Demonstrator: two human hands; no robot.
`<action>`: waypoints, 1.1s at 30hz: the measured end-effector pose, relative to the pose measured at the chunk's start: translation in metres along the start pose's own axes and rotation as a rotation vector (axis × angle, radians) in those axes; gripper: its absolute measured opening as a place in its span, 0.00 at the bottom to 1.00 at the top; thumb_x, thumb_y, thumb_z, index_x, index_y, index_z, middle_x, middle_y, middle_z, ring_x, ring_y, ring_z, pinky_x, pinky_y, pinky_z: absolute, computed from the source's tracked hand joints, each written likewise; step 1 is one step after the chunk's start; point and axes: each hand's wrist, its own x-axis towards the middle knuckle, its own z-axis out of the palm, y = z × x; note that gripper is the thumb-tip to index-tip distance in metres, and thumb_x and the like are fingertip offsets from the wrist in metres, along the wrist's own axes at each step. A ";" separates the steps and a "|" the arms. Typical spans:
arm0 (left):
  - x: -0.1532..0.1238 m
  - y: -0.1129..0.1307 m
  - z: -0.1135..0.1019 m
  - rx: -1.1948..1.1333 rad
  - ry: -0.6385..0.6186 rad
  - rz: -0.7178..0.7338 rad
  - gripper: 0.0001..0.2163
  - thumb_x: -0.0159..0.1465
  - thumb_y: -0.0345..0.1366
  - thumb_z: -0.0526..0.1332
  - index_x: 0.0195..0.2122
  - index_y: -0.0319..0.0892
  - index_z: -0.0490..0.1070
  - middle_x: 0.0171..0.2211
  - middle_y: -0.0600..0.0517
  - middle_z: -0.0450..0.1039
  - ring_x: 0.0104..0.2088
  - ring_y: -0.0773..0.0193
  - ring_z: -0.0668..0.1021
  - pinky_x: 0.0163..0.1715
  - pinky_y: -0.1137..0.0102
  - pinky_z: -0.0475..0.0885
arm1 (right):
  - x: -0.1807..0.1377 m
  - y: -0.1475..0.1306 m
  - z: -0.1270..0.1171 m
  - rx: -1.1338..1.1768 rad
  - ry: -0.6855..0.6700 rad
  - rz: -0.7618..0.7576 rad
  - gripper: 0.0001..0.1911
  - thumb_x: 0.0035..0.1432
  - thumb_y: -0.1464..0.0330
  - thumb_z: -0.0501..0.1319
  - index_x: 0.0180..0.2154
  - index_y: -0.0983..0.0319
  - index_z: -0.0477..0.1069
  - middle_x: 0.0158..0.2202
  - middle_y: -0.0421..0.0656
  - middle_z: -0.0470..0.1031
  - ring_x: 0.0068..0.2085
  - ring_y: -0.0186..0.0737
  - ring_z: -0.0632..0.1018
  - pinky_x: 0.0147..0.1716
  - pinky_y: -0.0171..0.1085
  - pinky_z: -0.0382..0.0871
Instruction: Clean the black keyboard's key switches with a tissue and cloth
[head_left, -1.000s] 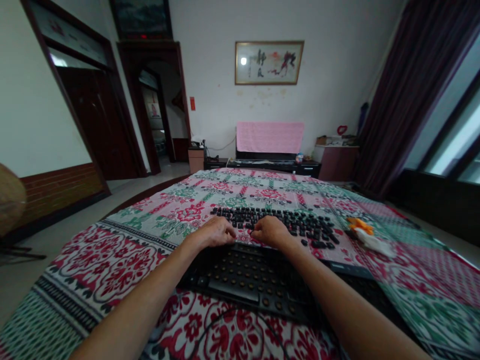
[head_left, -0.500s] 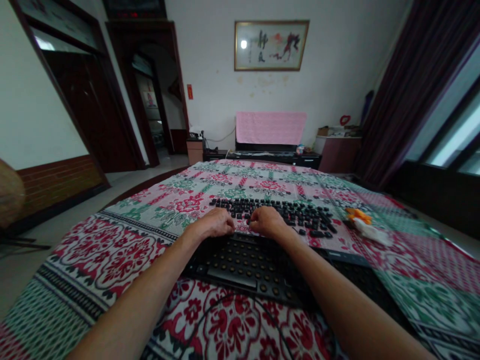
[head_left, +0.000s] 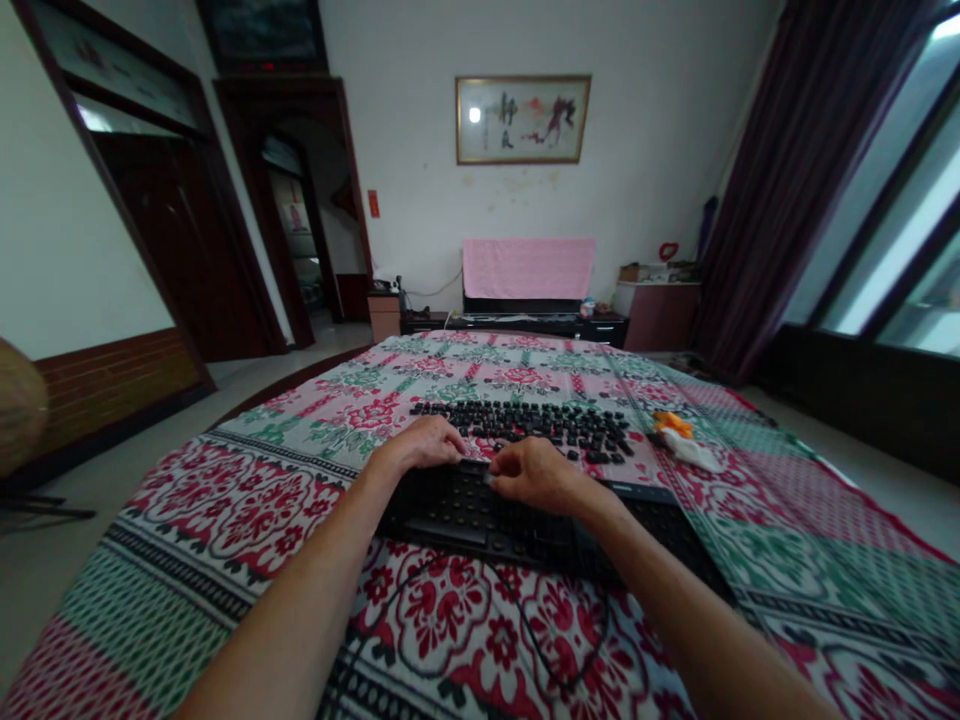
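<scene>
A black keyboard [head_left: 450, 532] with most of its keycaps off lies on the patterned cloth, small round bumps showing where keys sat. At its far edge, my left hand [head_left: 429, 442] rests with fingers curled and closed on the rim. My right hand [head_left: 536, 474] is over the middle of the keyboard, thumb and finger pinched together; a small greyish bit shows at the fingertips, too small to name. Just beyond both hands, loose black keycaps [head_left: 555, 418] lie in rows. My right forearm covers part of the keyboard's right half.
An orange and white cloth [head_left: 686, 448] lies crumpled to the right of the keycaps. A black cable [head_left: 525, 625] loops on the cloth in front of the keyboard. Farther back stands a low cabinet [head_left: 540, 325], with a pink cloth [head_left: 529, 268] draped over something above it.
My right hand has moved from beyond the keyboard's far edge back over its keys area. My left hand stays by the far rim. The view has tilted up and turned slightly right.
</scene>
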 end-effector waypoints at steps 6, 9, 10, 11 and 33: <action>0.003 0.007 0.010 0.049 0.030 0.048 0.12 0.48 0.35 0.57 0.33 0.46 0.75 0.25 0.57 0.74 0.27 0.68 0.72 0.25 0.78 0.60 | -0.010 0.011 0.009 -0.026 -0.082 -0.050 0.10 0.42 0.70 0.54 0.27 0.64 0.73 0.21 0.37 0.70 0.23 0.29 0.66 0.21 0.28 0.55; 0.007 0.008 0.012 0.084 0.051 0.054 0.11 0.49 0.34 0.56 0.32 0.47 0.75 0.26 0.56 0.75 0.28 0.68 0.73 0.26 0.78 0.61 | -0.011 0.013 0.009 -0.004 -0.082 -0.028 0.11 0.42 0.71 0.53 0.28 0.64 0.72 0.22 0.37 0.70 0.23 0.29 0.66 0.21 0.27 0.56; 0.009 0.008 0.012 0.092 0.052 0.057 0.11 0.49 0.33 0.56 0.32 0.47 0.75 0.26 0.56 0.75 0.28 0.68 0.73 0.26 0.78 0.61 | -0.011 0.013 0.008 -0.001 -0.081 -0.020 0.11 0.42 0.71 0.53 0.28 0.64 0.72 0.23 0.37 0.70 0.23 0.29 0.66 0.20 0.27 0.56; 0.010 0.008 0.013 0.098 0.050 0.063 0.11 0.49 0.33 0.56 0.31 0.47 0.75 0.26 0.56 0.75 0.28 0.68 0.73 0.26 0.78 0.61 | -0.010 0.013 0.008 -0.001 -0.079 -0.012 0.11 0.42 0.71 0.53 0.28 0.64 0.72 0.23 0.37 0.70 0.23 0.29 0.66 0.20 0.27 0.56; 0.031 -0.012 0.018 0.134 -0.007 0.241 0.11 0.50 0.32 0.55 0.32 0.46 0.75 0.29 0.54 0.75 0.31 0.68 0.73 0.30 0.78 0.62 | -0.005 0.045 -0.046 0.007 0.172 0.198 0.14 0.43 0.66 0.55 0.32 0.64 0.73 0.25 0.40 0.73 0.26 0.33 0.70 0.24 0.30 0.59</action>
